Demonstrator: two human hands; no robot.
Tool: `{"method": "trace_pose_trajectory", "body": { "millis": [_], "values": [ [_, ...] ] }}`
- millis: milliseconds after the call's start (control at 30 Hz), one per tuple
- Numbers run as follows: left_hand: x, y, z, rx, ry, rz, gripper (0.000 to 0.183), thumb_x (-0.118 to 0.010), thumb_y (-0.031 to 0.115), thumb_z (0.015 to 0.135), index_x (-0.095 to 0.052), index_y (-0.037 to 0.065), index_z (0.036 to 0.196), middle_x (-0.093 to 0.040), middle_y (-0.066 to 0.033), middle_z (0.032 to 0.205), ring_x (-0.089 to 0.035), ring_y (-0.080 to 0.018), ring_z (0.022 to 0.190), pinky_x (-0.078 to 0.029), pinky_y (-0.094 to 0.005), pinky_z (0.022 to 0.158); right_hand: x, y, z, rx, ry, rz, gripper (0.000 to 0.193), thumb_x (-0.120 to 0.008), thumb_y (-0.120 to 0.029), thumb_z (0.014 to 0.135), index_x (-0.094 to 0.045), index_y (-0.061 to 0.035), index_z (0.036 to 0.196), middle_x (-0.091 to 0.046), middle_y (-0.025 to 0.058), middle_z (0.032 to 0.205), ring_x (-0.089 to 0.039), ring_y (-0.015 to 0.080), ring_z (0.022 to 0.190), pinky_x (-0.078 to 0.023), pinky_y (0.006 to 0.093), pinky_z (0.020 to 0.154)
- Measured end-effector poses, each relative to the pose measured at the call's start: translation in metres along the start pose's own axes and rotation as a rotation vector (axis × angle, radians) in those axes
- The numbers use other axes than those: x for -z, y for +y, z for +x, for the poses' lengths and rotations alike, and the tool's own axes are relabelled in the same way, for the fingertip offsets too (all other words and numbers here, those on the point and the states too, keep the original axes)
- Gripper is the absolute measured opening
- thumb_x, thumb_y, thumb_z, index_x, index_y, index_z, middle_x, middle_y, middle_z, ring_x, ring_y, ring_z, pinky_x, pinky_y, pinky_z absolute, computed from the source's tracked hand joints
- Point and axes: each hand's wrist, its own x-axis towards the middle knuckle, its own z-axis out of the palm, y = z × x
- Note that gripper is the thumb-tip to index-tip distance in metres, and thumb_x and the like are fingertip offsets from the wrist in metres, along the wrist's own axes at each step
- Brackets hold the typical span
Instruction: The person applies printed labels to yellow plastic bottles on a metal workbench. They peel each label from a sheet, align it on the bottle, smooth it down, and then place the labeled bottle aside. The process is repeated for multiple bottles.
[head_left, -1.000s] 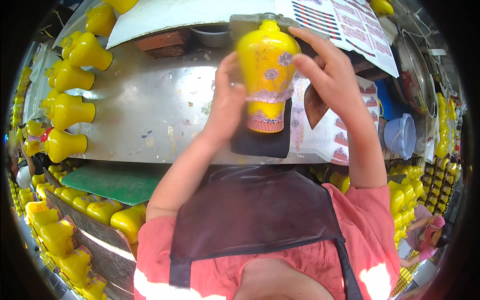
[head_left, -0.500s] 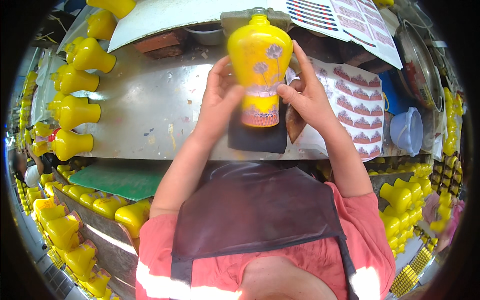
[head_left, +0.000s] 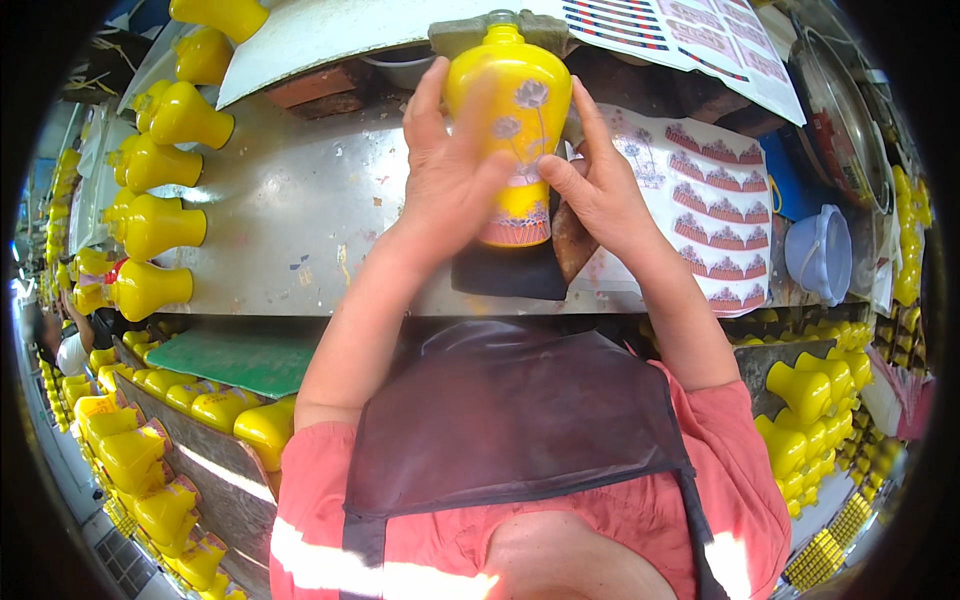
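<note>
A glossy yellow bottle with wide shoulders stands mid-view, its neck at a grey block. Purple lotus flowers mark its front, and a patterned band rings its base. My right hand grips the bottle's right side, thumb on the front and fingers along the edge. Over the left side lies my left hand, its fingers stretched out and partly smeared by motion across the front. Below the base is a black cloth or pad. Beside my right hand a brown piece is partly hidden.
A sheet of printed decals lies to the right, near a pale blue bucket. More yellow bottles line the metal table's left edge. A green board sits below left. Another decal sheet lies on top.
My left hand has shifted up and across the bottle's front, its fingers now more spread. My right hand keeps its hold. The bottle appears slightly further left and up in view.
</note>
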Motion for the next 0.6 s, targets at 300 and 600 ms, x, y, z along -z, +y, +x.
{"method": "trace_pose_trajectory", "body": {
  "millis": [300, 600],
  "values": [
    [-0.002, -0.003, -0.001, 0.010, -0.043, -0.063, 0.074, -0.059, 0.037, 0.101, -0.027, 0.020, 0.165, -0.009, -0.0205, 0.168, -0.019, -0.0404, 0.154, -0.025, -0.0473, 0.124, -0.003, 0.012, 0.002, 0.018, -0.004, 0.144, 0.094, -0.074, -0.031, 0.093, -0.018, -0.0102, 0.166, -0.064, 0.0073, 0.071, -0.056, 0.0105, 0.059, -0.044, 0.0272, 0.056],
    [-0.001, -0.003, 0.000, 0.012, -0.046, -0.089, 0.078, -0.067, 0.026, 0.086, -0.039, 0.014, 0.158, -0.013, -0.0236, 0.164, -0.017, -0.0459, 0.150, -0.023, -0.0510, 0.124, 0.004, 0.004, 0.001, 0.024, -0.031, 0.110, 0.093, -0.073, -0.027, 0.093, -0.018, -0.0085, 0.166, -0.071, 0.0116, 0.092, -0.059, 0.0096, 0.067, -0.049, 0.0275, 0.061]
  ]
}}
